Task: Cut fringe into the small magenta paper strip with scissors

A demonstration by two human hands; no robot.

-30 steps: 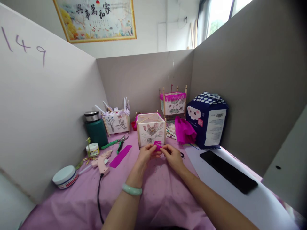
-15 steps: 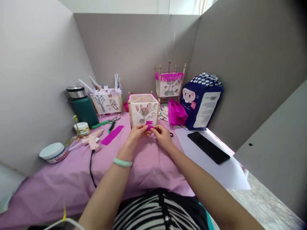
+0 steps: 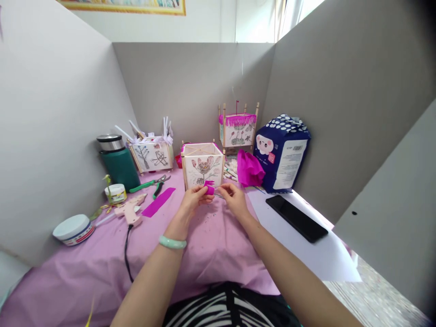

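Note:
My left hand [image 3: 195, 200] is closed, pinching a small folded piece of magenta crepe paper [image 3: 210, 190] with a fringe cut into its upper edge. Close by on the right, my right hand [image 3: 233, 198] is curled around scissors; only a thin metal blade [image 3: 219, 195] shows, pointing at the paper, and the handles are hidden in the fingers. Just behind both hands stands a square lantern frame [image 3: 203, 168] of wooden sticks, with a flower drawing on its white front panel and magenta trim along the top.
Left lie a magenta strip [image 3: 158, 202], green-handled pruning shears [image 3: 146, 185] and a corded glue gun [image 3: 130, 210], near a green flask [image 3: 120, 165] and a white bowl [image 3: 74, 229]. Right are crumpled magenta paper [image 3: 250, 169], a blue package [image 3: 282, 152] and a black phone [image 3: 296, 218]. Another lantern [image 3: 238, 131] stands behind.
My right hand has let go of the magenta paper and drawn slightly right, and a scissor blade now shows in it. My left hand keeps the paper. The view has tipped upward.

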